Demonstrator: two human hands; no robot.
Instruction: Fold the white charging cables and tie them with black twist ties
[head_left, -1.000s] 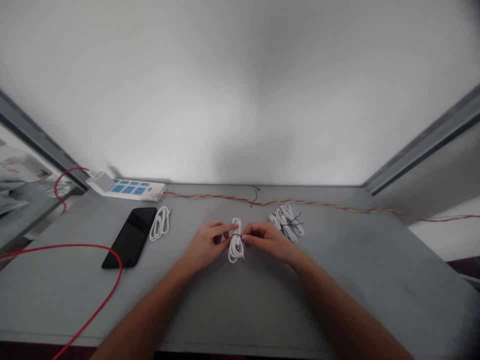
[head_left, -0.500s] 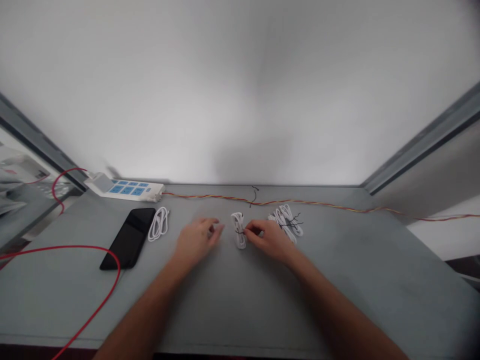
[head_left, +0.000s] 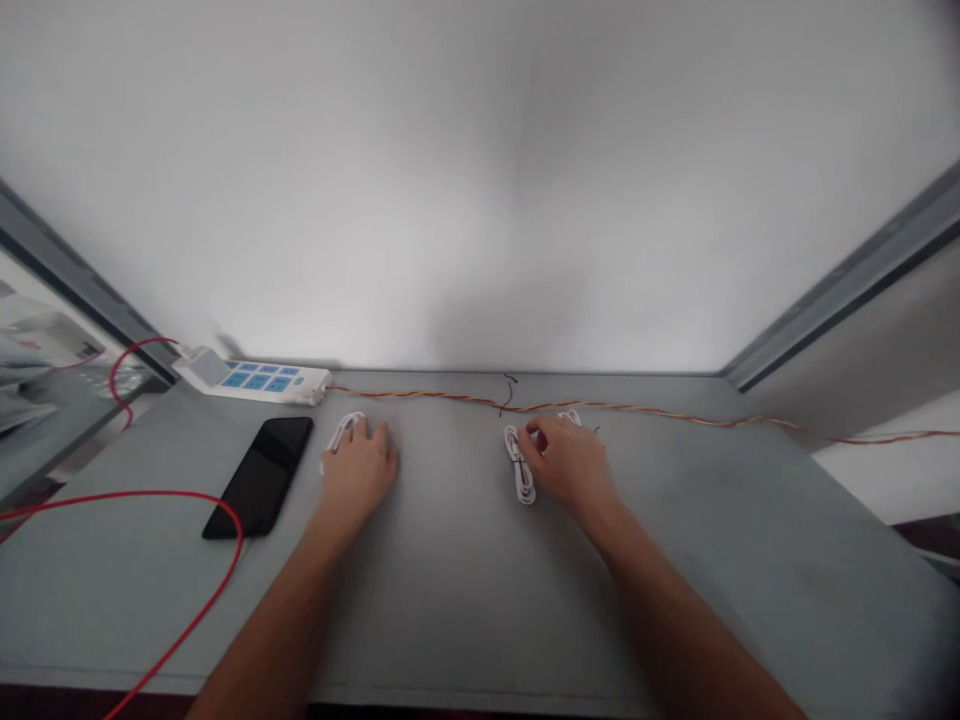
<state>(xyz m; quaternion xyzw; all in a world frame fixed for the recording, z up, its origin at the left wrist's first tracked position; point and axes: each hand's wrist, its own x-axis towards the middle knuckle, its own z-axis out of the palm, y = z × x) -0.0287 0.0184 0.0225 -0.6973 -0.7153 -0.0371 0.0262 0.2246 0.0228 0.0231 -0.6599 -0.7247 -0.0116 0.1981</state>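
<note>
My left hand (head_left: 360, 465) rests over a loosely coiled white cable (head_left: 341, 430), its fingers bent down onto it and hiding much of the coil. Near the middle of the table, my right hand (head_left: 562, 455) has its thumb and fingertips closed at the upper right side of a white cable bundle (head_left: 520, 468). A thin black tie goes round that bundle's middle, and the bundle lies upright in view on the table. Behind my right hand, more coiled white cable (head_left: 571, 416) and bits of black tie (head_left: 598, 434) peek out, mostly covered.
A black phone (head_left: 261, 478) lies left of my left hand, with a red cable (head_left: 150, 493) looping over its lower end. At the back left is a white power strip (head_left: 262, 382) with a plugged-in adapter. Its twisted cord (head_left: 645, 408) runs along the wall past a black tie (head_left: 510, 390).
My left hand has moved left onto the loose coil, which has shifted right. My right hand and the tied cable bundle have moved right, partly covering the other coiled cables.
</note>
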